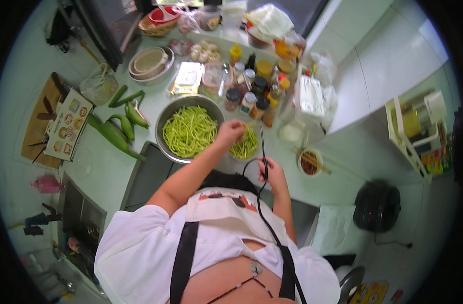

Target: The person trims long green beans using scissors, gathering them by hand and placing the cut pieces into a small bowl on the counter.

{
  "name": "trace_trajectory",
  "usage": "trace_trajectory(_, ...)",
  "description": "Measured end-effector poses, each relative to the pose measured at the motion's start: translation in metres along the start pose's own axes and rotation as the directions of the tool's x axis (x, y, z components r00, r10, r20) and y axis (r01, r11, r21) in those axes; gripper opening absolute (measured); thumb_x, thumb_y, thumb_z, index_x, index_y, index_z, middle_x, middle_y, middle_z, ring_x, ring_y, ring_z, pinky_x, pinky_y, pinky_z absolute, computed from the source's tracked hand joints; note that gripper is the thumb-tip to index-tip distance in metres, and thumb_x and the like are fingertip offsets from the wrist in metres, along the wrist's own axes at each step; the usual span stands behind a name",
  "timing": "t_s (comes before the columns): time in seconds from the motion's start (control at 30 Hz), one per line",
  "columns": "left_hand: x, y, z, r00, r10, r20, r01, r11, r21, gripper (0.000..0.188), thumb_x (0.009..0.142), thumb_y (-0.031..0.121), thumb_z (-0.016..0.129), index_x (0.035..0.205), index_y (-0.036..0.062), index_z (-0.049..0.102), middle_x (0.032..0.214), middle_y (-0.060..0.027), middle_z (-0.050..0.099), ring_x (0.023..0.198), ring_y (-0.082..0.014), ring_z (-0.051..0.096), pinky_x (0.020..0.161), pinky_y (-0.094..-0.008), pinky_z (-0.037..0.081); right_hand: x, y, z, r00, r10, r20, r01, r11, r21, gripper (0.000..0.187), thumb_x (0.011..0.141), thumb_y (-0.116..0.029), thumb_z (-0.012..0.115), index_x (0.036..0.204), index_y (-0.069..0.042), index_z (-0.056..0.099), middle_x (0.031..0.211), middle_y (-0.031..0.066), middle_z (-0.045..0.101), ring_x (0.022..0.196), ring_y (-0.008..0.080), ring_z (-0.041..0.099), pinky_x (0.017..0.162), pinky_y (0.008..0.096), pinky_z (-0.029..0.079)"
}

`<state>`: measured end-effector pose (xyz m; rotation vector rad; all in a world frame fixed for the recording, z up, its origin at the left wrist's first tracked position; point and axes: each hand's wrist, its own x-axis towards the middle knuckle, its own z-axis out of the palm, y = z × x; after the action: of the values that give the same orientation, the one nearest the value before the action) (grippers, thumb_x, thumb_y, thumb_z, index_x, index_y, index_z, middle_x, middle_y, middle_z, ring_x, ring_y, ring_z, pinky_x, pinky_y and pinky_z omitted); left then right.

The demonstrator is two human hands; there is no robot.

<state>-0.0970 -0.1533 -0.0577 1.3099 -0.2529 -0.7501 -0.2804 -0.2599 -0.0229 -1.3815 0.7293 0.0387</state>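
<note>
My left hand (231, 134) is closed in a pinch over a small bowl of green bean strips (245, 145); a pale green strip seems to show at its fingertips. Just left of it stands a large steel bowl (161, 137) filled with more thin green strips (190, 131). My right hand (273, 173) is wrapped round the dark handle of what look like slim scissors (263, 142), their blades pointing away from me. A black cable (262, 205) runs up past this hand and loops beside it.
Green gourds (112, 135) and peppers lie on the left, beside a knife block (67, 126). Jars (249, 101) crowd the back. A small bowl with chopsticks (311, 162) sits on the right, near a black cooker (377, 206). The sink (84, 215) is at lower left.
</note>
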Motion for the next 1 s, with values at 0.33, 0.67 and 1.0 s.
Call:
trace_trajectory(0.33, -0.009, 0.01, 0.004, 0.947, -0.322, -0.006, 0.281, 0.834, -0.475, 0.015, 0.081, 0.002, 0.053, 0.095, 0.0058, 0.058, 0.084, -0.0013, 0.056, 0.077, -0.0129, 0.054, 0.071, -0.0226, 0.049, -0.015, -0.004, -0.001, 0.996, 0.057, 0.069, -0.06, 0.998, 0.036, 0.026, 0.08, -0.016, 0.058, 0.103, -0.006, 0.055, 0.062, 0.0006, 0.053, 0.044, 0.006, 0.048, 0.042, 0.0191, 0.039)
trace_trajectory(0.67, -0.008, 0.017, 0.013, 0.936, -0.351, -0.026, 0.316, 0.869, -0.38, 0.015, 0.082, 0.005, 0.053, 0.096, 0.0046, 0.057, 0.086, -0.0036, 0.055, 0.076, -0.0135, 0.054, 0.068, -0.0255, 0.05, -0.017, -0.009, -0.004, 0.997, 0.068, 0.029, -0.069, 0.997, 0.034, 0.026, 0.079, -0.016, 0.059, 0.103, -0.006, 0.055, 0.061, 0.0003, 0.053, 0.043, 0.0055, 0.048, 0.04, 0.0183, 0.039)
trace_trajectory(1.0, -0.002, 0.021, 0.005, 0.948, -0.291, 0.128, 0.317, 0.839, -0.443, 0.022, 0.082, 0.002, 0.05, 0.104, 0.0008, 0.052, 0.092, -0.0085, 0.053, 0.084, -0.019, 0.055, 0.076, -0.0288, 0.051, -0.015, -0.01, -0.007, 0.996, 0.077, 0.044, -0.079, 0.996, 0.036, 0.026, 0.08, -0.017, 0.058, 0.103, -0.005, 0.055, 0.061, -0.0003, 0.053, 0.044, 0.0054, 0.048, 0.041, 0.0181, 0.04)
